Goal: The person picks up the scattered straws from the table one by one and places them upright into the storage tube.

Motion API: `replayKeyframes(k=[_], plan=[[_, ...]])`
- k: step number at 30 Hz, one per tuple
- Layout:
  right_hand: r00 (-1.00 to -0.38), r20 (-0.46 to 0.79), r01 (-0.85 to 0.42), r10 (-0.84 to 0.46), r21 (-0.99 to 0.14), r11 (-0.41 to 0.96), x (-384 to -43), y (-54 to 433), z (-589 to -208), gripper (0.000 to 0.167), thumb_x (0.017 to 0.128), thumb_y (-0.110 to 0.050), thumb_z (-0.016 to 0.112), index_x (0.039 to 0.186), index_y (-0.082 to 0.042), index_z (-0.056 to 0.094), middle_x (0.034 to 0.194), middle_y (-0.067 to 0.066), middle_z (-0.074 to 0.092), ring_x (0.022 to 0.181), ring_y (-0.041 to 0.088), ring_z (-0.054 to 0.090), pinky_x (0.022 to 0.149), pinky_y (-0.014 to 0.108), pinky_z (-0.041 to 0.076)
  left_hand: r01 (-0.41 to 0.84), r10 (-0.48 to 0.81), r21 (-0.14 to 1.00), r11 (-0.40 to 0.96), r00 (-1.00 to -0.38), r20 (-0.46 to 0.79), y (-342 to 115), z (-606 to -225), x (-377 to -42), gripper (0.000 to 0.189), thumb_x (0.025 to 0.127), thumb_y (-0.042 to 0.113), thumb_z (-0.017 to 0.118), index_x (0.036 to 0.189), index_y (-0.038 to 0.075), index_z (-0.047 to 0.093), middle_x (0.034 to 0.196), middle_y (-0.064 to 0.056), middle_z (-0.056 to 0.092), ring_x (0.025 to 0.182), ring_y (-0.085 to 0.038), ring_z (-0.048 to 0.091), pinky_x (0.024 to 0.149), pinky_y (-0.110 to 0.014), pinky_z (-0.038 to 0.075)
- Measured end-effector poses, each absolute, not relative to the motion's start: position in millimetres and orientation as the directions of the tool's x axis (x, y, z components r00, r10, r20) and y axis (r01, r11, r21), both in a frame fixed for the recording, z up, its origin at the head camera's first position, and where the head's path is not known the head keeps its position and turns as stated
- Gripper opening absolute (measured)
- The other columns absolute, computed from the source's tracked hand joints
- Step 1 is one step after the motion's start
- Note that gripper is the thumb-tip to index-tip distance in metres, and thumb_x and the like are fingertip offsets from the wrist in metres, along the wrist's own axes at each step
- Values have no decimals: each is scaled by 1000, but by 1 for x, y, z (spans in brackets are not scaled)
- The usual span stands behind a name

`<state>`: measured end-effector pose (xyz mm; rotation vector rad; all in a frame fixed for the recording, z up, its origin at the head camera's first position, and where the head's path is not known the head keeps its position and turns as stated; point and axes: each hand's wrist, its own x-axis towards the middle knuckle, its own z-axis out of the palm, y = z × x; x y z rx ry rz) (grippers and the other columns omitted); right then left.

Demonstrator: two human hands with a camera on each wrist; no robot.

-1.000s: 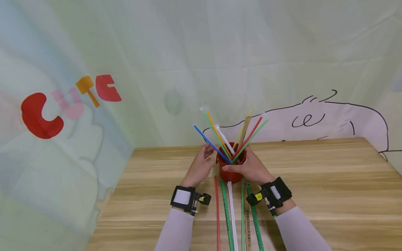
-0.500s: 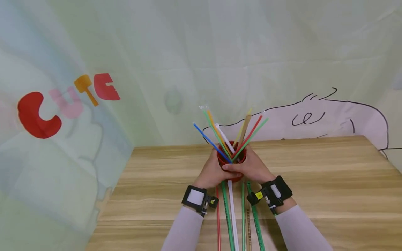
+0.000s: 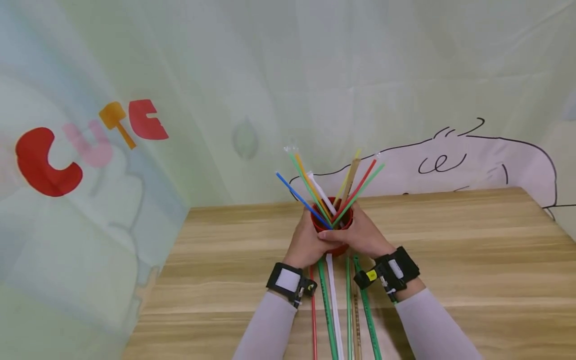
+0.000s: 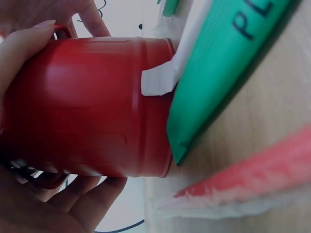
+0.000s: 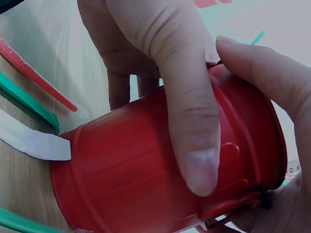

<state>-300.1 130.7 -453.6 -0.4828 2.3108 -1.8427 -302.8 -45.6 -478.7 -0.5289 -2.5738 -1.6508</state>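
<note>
Both my hands hold a small red metal bucket [image 3: 342,250] from its two sides, on the wooden table. My left hand [image 3: 308,241] wraps its left side, and my right hand [image 3: 366,234] wraps the right. Their thumbs cross the front of the bucket near each other. Out of the bucket fan several straws: a blue straw [image 3: 297,194], a red straw [image 3: 363,181], a brown paper-wrapped straw [image 3: 351,175], a white one [image 3: 321,191], plus green, orange and yellow ones. In the left wrist view the bucket [image 4: 87,107] stands close to the ends of a green-wrapped straw [image 4: 218,73] and a white-wrapped one.
In front of the bucket, between my forearms, wrapped straws lie lengthwise: red [image 3: 314,325], green [image 3: 327,315], white [image 3: 335,315], brown [image 3: 357,320] and more green. A printed cloth backdrop [image 3: 252,90] rises behind the wooden table [image 3: 459,250].
My left hand has moved right, from beside the bucket onto it, and now grips it. The right hand has kept its hold. The head view has tilted slightly downward.
</note>
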Motion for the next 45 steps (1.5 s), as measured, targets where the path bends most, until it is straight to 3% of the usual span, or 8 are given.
replayKeyframes(k=[10,17,22,28,33,38,45], plan=[[-935,114,-207,-336,-944,256,-296,137,-452,80,82,-31,90,147,-17,47,139,9,57,129,31,54,111,54,43,274,255,881,387,-950,183,-39,-482,-302,93,80,32,91,151,26,32,144,-1,57,126,-18,58,104,-40,53],[-964,13,-129,-265,-896,425,-282,147,-442,95,82,-43,88,153,-9,36,149,17,47,138,40,46,110,62,44,256,239,887,385,-956,172,-38,-485,-301,97,80,34,91,154,28,29,145,-2,56,130,-21,57,108,-43,52],[-973,-34,-110,-230,-804,584,-261,159,-427,99,86,-47,82,158,-2,31,149,25,47,133,46,49,97,58,54,240,226,901,362,-960,165,-39,-483,-302,97,77,38,93,152,31,33,145,3,55,131,-20,55,108,-45,53],[-968,-97,-100,-231,-695,712,-225,166,-437,83,86,-29,85,148,2,41,121,21,64,98,28,65,77,40,58,234,207,896,377,-964,165,-42,-479,-304,98,75,37,94,153,27,34,143,1,57,130,-21,56,107,-45,53],[-968,-147,-66,-202,-629,774,-200,160,-456,78,81,-23,88,143,1,45,93,7,64,72,17,56,61,31,46,221,216,898,381,-965,146,-42,-476,-303,98,76,36,93,153,28,33,144,2,55,131,-20,55,106,-46,54],[-973,-151,-54,-176,-592,804,-188,152,-467,69,82,-18,86,137,-1,48,72,1,55,60,15,49,53,27,36,202,215,903,379,-968,127,-43,-475,-300,99,77,37,93,154,28,32,144,3,55,130,-20,54,105,-45,55],[-974,-135,-73,-183,-577,814,-182,146,-472,54,84,-12,82,126,-3,50,68,1,53,58,15,49,51,26,34,210,217,900,382,-967,134,-44,-476,-298,100,76,39,93,155,26,31,144,2,56,130,-20,55,105,-46,54]])
